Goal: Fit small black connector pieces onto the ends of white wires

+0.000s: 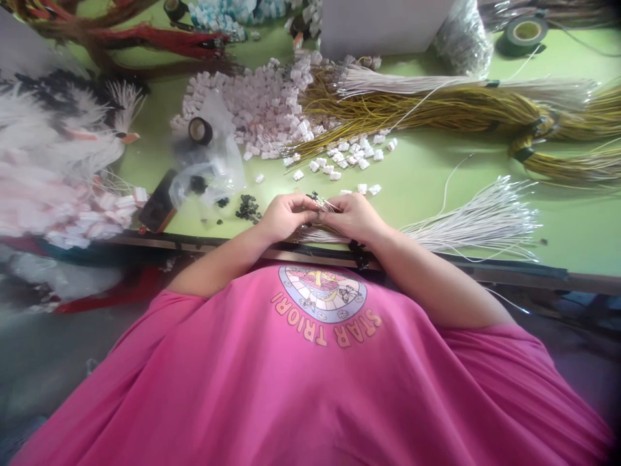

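Observation:
My left hand (284, 215) and my right hand (354, 217) meet at the near edge of the green table (436, 181), fingers pinched together over a small bunch of thin white wires (324, 206). What the fingertips hold beyond the wire ends is too small to make out. A fan of white wires (485, 220) lies just right of my right hand. Small black pieces (247, 208) sit left of my left hand. Loose white connector housings (354, 155) are scattered just beyond both hands.
A heap of white connectors (262, 107) and a black tape roll (200, 131) lie at the middle left. Yellow wire bundles (460, 110) stretch across the right. Another green tape roll (524, 32) sits far right. Clear plastic bag (213, 162), dark phone-like object (158, 206), white wired assemblies (53, 168) at left.

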`<state>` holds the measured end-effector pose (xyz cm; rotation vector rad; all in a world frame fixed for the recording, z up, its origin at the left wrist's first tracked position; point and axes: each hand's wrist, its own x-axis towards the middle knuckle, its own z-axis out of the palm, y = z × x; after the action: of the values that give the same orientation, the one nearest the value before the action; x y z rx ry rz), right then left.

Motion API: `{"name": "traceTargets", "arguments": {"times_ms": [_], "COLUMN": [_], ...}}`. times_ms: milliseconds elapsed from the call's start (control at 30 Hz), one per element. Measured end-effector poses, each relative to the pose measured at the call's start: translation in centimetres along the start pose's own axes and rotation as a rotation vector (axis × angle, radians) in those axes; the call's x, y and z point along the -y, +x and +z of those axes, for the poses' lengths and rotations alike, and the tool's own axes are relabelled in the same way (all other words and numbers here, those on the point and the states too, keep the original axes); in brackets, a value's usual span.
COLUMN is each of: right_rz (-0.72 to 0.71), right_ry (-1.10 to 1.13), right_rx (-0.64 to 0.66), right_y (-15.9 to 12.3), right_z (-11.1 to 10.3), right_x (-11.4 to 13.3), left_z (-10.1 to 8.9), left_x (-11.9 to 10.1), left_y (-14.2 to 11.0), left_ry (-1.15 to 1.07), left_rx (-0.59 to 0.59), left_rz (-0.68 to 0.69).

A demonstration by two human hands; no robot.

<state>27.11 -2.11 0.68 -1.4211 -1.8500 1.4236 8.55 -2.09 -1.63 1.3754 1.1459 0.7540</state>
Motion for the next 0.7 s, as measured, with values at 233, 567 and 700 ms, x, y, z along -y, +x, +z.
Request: {"name": "traceTargets", "arguments": {"times_ms": [233, 567, 700], "right_rz": [0.022, -0.048, 0.053], "right_ry": [-0.115, -0.065, 0.012], "right_rx": [-0.033, -0.135, -0.115], "right_y": [0.1, 0.0, -0.2], "right_z": [-0.1, -0.2, -0.5], "right_x": [0.3, -0.3, 0.2], "left_z": [0.3, -1.5, -5.7], "left_x": [0.0, -1.6, -1.1], "left_y": [-0.4, -1.3, -1.9], "left_ry": [0.173, 0.469, 0.805], "left_rx": [-0.056, 0.013, -0.151], "left_rz": [0.041, 0.149, 0.17]}}
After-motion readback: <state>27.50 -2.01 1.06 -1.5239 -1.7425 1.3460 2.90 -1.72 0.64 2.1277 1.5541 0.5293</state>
